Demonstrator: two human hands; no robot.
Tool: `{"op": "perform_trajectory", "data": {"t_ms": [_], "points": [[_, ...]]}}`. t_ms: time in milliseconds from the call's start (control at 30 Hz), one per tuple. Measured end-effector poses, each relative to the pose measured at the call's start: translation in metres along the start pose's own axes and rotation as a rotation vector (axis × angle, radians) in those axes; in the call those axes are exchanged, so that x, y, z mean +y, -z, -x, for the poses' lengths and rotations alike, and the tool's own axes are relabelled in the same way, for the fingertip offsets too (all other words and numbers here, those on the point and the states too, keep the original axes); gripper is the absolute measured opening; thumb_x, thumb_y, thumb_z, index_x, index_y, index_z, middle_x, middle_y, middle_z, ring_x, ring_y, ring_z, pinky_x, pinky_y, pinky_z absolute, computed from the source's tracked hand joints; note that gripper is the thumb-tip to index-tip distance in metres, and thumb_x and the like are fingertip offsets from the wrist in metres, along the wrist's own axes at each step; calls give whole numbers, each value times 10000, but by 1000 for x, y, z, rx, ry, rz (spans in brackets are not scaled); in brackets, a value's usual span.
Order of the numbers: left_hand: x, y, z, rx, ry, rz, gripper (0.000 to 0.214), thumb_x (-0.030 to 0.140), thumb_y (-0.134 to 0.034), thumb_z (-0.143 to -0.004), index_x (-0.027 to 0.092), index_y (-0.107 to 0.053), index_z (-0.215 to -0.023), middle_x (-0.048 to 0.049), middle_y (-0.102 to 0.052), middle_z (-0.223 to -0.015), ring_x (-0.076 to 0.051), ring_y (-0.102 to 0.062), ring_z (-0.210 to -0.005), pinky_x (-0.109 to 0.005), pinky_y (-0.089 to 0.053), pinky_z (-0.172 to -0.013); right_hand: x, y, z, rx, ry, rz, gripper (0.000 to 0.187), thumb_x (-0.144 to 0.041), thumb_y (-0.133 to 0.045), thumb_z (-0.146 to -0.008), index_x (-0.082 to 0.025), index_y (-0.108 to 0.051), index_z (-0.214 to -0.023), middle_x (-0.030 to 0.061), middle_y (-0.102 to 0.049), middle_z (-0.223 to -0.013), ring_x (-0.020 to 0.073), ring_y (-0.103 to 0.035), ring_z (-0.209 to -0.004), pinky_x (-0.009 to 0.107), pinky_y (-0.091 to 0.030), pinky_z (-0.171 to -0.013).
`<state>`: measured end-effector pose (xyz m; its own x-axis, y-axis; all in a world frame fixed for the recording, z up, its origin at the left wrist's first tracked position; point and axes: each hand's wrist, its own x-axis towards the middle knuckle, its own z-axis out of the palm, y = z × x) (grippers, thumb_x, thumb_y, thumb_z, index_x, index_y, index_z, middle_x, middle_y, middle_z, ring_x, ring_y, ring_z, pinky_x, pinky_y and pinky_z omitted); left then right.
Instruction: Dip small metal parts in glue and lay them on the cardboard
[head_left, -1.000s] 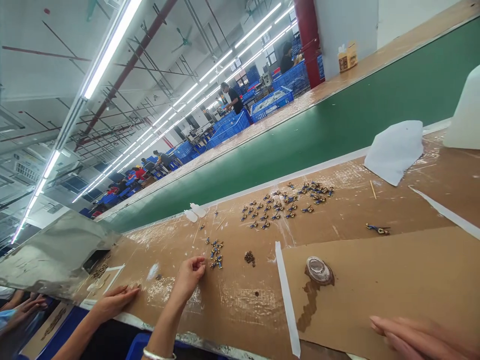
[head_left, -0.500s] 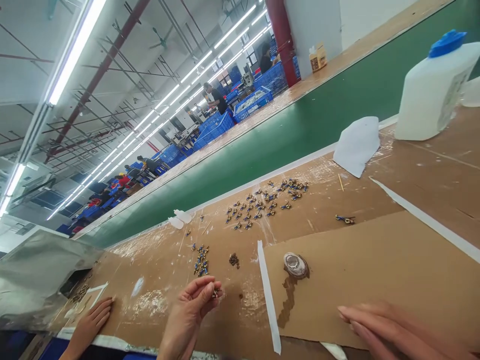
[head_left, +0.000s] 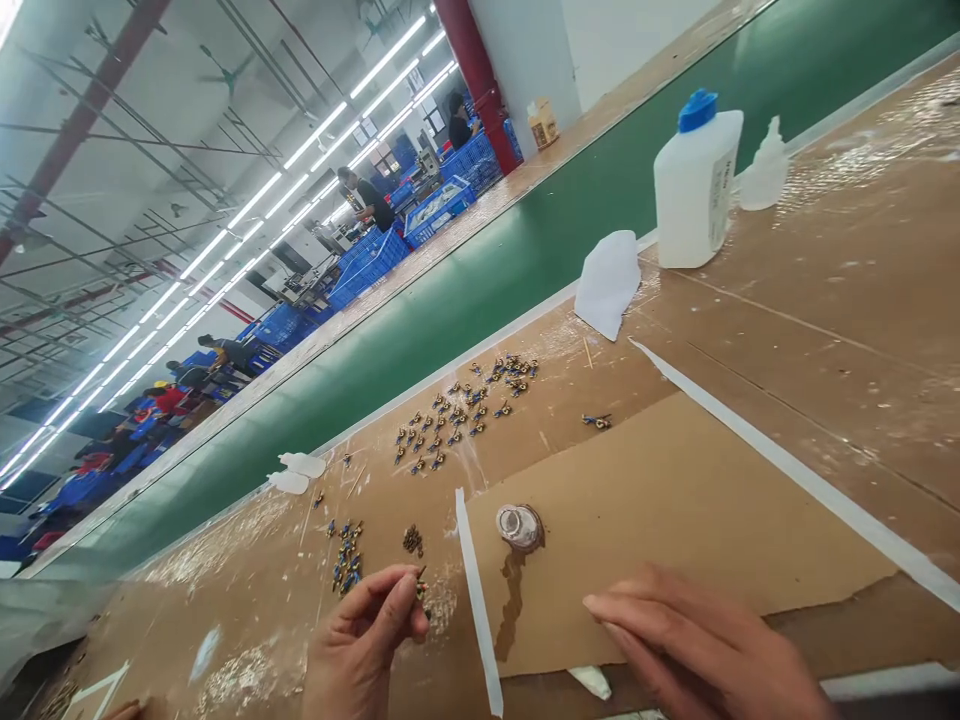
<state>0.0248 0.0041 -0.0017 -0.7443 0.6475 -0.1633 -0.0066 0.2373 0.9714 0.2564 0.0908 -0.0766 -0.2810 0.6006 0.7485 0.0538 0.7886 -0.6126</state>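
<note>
My left hand [head_left: 367, 640] is low in the view, thumb and forefinger pinched on a small dark piece [head_left: 421, 590]. Just beyond it lie a little heap of blue and gold pieces [head_left: 346, 562] and a clump of brown beads [head_left: 412, 540]. My right hand [head_left: 690, 640] rests flat with fingers stretched out on a cardboard sheet [head_left: 675, 500] and holds nothing. A small round dish [head_left: 519, 525] with a dark wet stain below it sits on the sheet's left end. Several more blue and gold pieces [head_left: 457, 410] are spread farther back, and a single one [head_left: 598, 421] lies apart.
A white bottle with a blue cap [head_left: 694, 190] and a small squeeze bottle [head_left: 765, 170] stand at the back right by a white sheet of paper [head_left: 607, 280]. A green conveyor belt [head_left: 525, 270] runs behind the bench. Other people work among blue crates [head_left: 367, 265] far off.
The view has swung right, bringing the bottles in. My left hand drew back from the heap with a small piece pinched. My right hand slid further onto the cardboard. A co-worker's hand left view.
</note>
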Motion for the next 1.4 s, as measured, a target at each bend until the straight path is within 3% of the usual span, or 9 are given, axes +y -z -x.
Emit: {"op": "perform_trajectory", "data": {"t_ms": [167, 433, 567, 667, 967, 1400], "points": [[13, -15, -3, -121, 10, -253, 334, 409, -848, -529, 187, -759, -762, -45, -694, -573, -132, -624, -552, -184, -516, -564, 0, -5, 4, 82, -51, -110, 263, -60, -490, -860, -172, -634, -1049, 37, -684, -825, 111, -647, -756, 187, -528, -709], [24, -50, -13, -238, -298, -707, 285, 500, -707, -682, 242, -748, -794, -20, -727, -838, -174, -643, -786, -203, -488, -686, 0, -4, 3, 65, -78, -138, 221, -79, -501, -867, -154, -630, -1031, 39, -663, -803, 105, -622, -725, 201, -520, -695], [23, -61, -21, -266, -405, -827, 261, 500, -669, -723, 258, -739, -789, -11, -717, -806, -182, -635, -768, -229, -471, -667, -3, 3, -1, -12, -116, -139, 210, -48, -519, -852, -151, -627, -1000, 38, -655, -770, 109, -604, -712, 211, -515, -685], [22, -65, -24, -280, -448, -886, 247, 497, -656, -737, 269, -738, -788, -3, -713, -790, -174, -634, -738, -233, -464, -654, -6, 7, -4, -38, -146, -153, 216, -33, -521, -848, -149, -623, -1000, 44, -654, -779, 112, -594, -718, 217, -510, -682], [25, -69, -26, -298, -432, -913, 264, 503, -669, -717, 262, -745, -791, -5, -720, -764, -176, -642, -704, -237, -460, -623, -4, 5, -6, 41, -96, -192, 216, -26, -519, -839, -121, -611, -1010, 45, -641, -761, 109, -567, -682, 216, -492, -642], [24, -73, -28, -282, -418, -932, 274, 512, -691, -672, 259, -754, -756, -15, -719, -738, -191, -639, -682, -254, -453, -620, -4, 8, -5, -8, -137, -174, 219, -34, -499, -854, -142, -614, -1005, 39, -643, -764, 109, -580, -695, 213, -495, -663]]}}
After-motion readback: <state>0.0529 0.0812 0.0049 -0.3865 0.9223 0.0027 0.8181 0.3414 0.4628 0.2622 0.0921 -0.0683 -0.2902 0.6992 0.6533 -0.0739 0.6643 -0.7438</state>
